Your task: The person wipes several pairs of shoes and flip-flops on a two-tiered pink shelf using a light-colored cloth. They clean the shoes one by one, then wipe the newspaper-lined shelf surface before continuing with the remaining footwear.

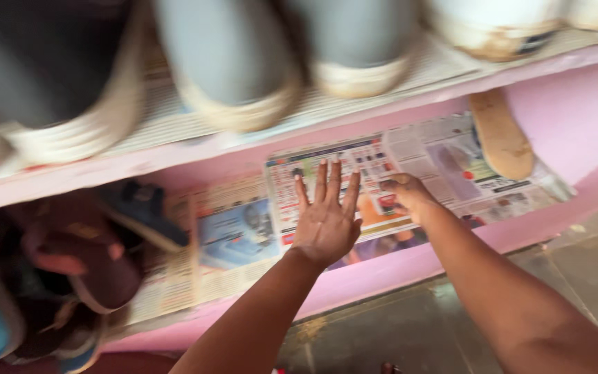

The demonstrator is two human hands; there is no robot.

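Note:
My left hand [325,216] lies flat with fingers spread on a sheet of newspaper [444,163] that lines the lower shelf of a pink shoe rack [410,266]. Just to its right, my right hand [404,195] presses down on the same sheet with fingers curled; whether it pinches the paper I cannot tell. A second newspaper sheet [233,239] lies to the left, overlapped by the first. The whole view is blurred by motion.
A tan insole [500,135] leans at the shelf's right end. Dark sandals and shoes [84,263] are piled at the lower left. Grey and white shoes [233,66] stand along the upper shelf. A grey tiled floor [396,332] lies below.

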